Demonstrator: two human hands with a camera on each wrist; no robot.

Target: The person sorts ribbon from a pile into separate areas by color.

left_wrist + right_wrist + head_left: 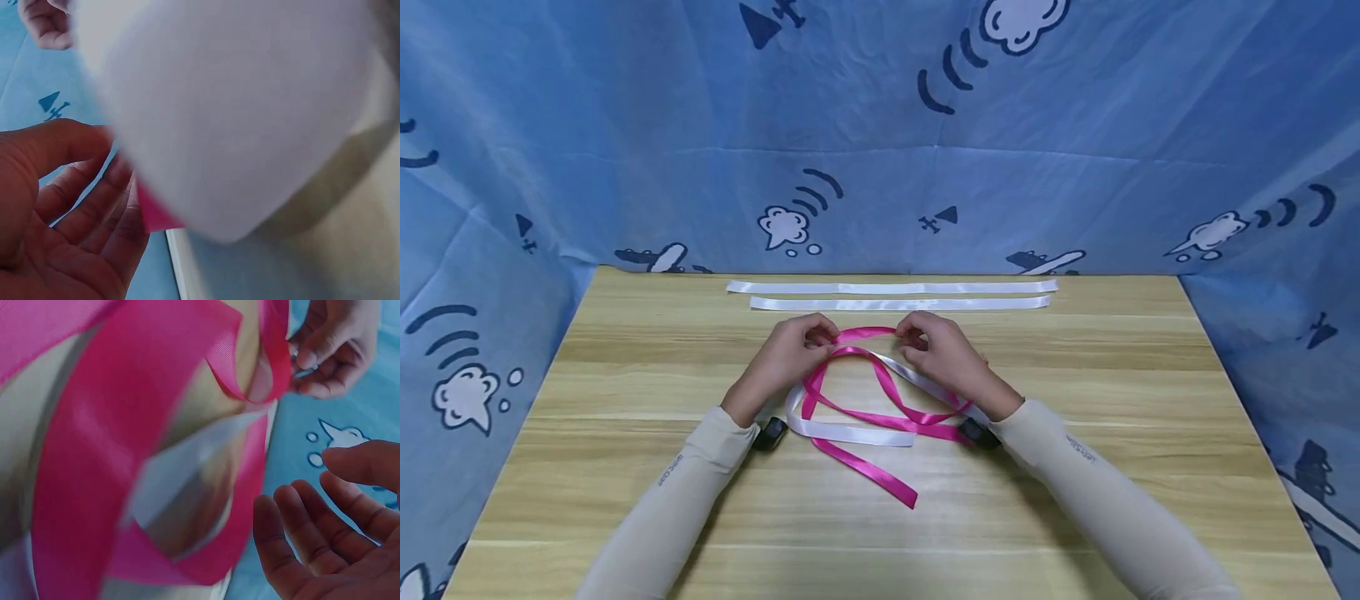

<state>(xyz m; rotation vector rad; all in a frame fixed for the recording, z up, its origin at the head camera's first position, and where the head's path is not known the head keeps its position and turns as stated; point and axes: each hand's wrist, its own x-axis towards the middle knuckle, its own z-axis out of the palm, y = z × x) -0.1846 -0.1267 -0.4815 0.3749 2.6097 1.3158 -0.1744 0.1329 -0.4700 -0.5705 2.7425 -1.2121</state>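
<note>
A long pink ribbon (865, 476) lies in loose loops with a white ribbon (857, 434) on the wooden table. In the head view, my left hand (798, 343) pinches the upper pink loop with thumb and fingertips. Opposite it, my right hand (946, 354) has its fingertips right at the same loop's other end. The right wrist view shows that right hand (337, 531) with bent, parted fingers and pink ribbon (106, 444) beside them. A blurred white surface (231, 106) fills much of the left wrist view and hides the fingertips of my left hand (69, 212).
Two straight white ribbons (895, 288) lie side by side along the back of the wooden table (625, 350). A blue patterned cloth (880, 108) hangs behind and at both sides. Black wrist cameras (770, 435) sit low under both wrists, close to the ribbons.
</note>
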